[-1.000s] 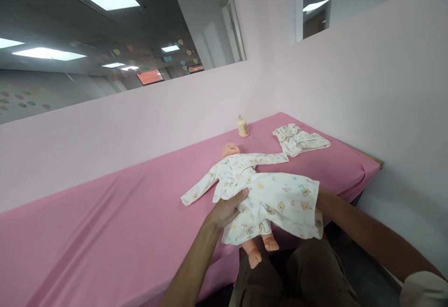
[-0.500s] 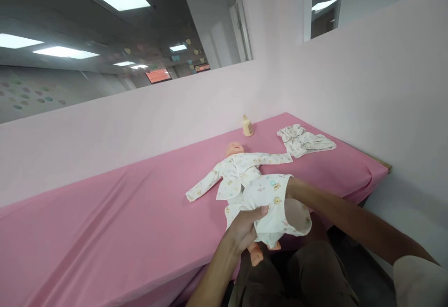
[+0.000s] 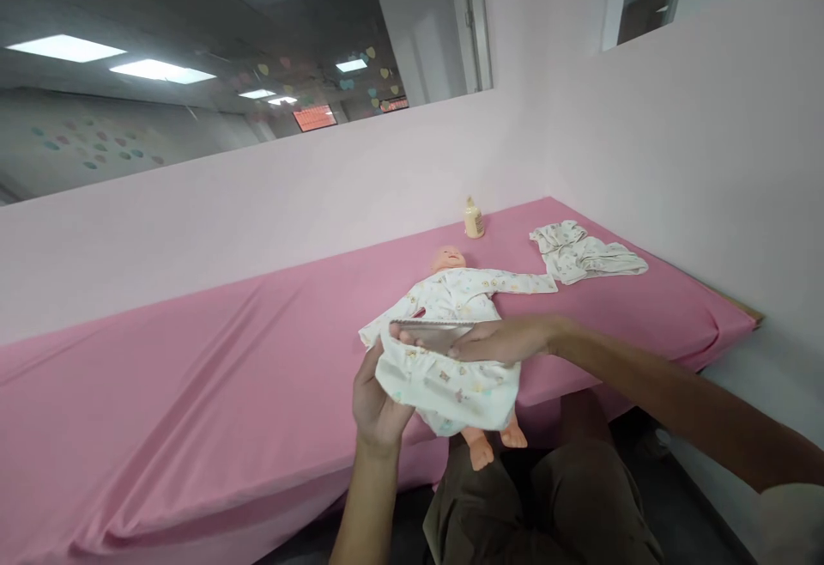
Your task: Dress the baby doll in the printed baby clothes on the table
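Small white pants (image 3: 460, 389) with a bear print are held up in front of me, their elastic waist opening toward me. My left hand (image 3: 383, 393) grips the left side of the waist, fingers inside the opening and thumb outside. Across the right part of that opening lies my right hand (image 3: 499, 339), fingers stretched out and reaching in; its fingertips are partly hidden. Behind the pants a baby doll (image 3: 449, 258) lies on its back in a matching white jacket (image 3: 451, 290). Its bare feet (image 3: 480, 452) show below the pants, while its middle is hidden.
A pink sheet (image 3: 212, 393) covers the long table along the wall. Near the wall stands a cream bottle (image 3: 474, 221). Folded printed baby clothes (image 3: 583, 254) lie to the right. My knees are under the table's front edge.
My right hand has come back out of the pants to their waist opening. The pants have turned and shifted left, and my left hand has moved up to the waist. The view has shifted slightly.
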A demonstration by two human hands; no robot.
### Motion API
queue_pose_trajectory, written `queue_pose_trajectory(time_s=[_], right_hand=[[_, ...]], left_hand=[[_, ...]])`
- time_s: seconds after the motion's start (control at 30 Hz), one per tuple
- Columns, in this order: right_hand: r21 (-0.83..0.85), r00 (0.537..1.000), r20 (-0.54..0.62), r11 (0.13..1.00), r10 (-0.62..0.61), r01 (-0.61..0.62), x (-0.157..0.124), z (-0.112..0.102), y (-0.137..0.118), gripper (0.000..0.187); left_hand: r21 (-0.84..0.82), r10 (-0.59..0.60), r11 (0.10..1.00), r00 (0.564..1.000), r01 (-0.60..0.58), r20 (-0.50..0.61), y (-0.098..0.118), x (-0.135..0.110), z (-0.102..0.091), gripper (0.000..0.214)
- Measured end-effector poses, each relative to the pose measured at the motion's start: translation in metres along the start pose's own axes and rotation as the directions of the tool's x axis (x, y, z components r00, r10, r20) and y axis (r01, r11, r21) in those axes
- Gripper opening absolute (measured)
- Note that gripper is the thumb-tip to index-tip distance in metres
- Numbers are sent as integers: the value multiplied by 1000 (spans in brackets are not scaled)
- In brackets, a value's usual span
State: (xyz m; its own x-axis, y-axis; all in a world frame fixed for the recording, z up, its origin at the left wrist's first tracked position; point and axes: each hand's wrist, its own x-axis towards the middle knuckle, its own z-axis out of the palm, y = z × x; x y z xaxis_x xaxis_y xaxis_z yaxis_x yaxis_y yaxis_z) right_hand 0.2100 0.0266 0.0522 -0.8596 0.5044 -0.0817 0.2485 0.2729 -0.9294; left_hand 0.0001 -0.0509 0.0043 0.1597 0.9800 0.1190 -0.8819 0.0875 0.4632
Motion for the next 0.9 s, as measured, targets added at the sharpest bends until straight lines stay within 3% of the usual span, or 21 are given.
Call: queue_pose_trajectory(time_s=[0.1,0.17,0.23,0.3,0.37,0.4,0.5,0.57,0.63,0.8,0.9], right_hand=[[-49,962,273,999,28,-15,-9,1,-11,39],[-43,963,268,999,-21,34,-15,3,-16,37],[6,989,115,996,-91,91,-22,6,-17,38],[2,985,-108,991,-133,134,-29,11,-11,37],[-146,954,-250,981,-165,131,-34,17,3,36],[-271,947,-260,956,-187,114,-34,19,11,35],[-642,976,-63,757,-208,120,-24,30,38,41],[-762,980,94,620,-178,186,-13,40,52,51],[-804,968,179,540,-176,247,-1,51,61,58],[-829,944,228,461,-238,317,20,70,71,43],[-809,930,238,472,-281,350,27,66,72,46]], left_hand=[[27,67,997,998,-66,-18,1,-20,10,24],[35,137,990,990,-136,-38,2,-35,19,18],[9,222,975,971,-222,-89,6,-53,23,17],[-33,280,956,943,-290,-177,13,-71,18,21],[-65,266,954,922,-294,-280,20,-86,5,31],[-76,234,959,915,-272,-328,23,-92,-4,36],[-125,96,979,910,-159,-404,22,-98,-31,44],[-151,34,983,918,-101,-395,15,-94,-43,45],[-171,-14,984,927,-54,-375,3,-89,-48,47],[-182,-48,983,947,-11,-317,-20,-80,-47,44],[-136,-53,991,923,1,-381,-25,-77,-46,39]])
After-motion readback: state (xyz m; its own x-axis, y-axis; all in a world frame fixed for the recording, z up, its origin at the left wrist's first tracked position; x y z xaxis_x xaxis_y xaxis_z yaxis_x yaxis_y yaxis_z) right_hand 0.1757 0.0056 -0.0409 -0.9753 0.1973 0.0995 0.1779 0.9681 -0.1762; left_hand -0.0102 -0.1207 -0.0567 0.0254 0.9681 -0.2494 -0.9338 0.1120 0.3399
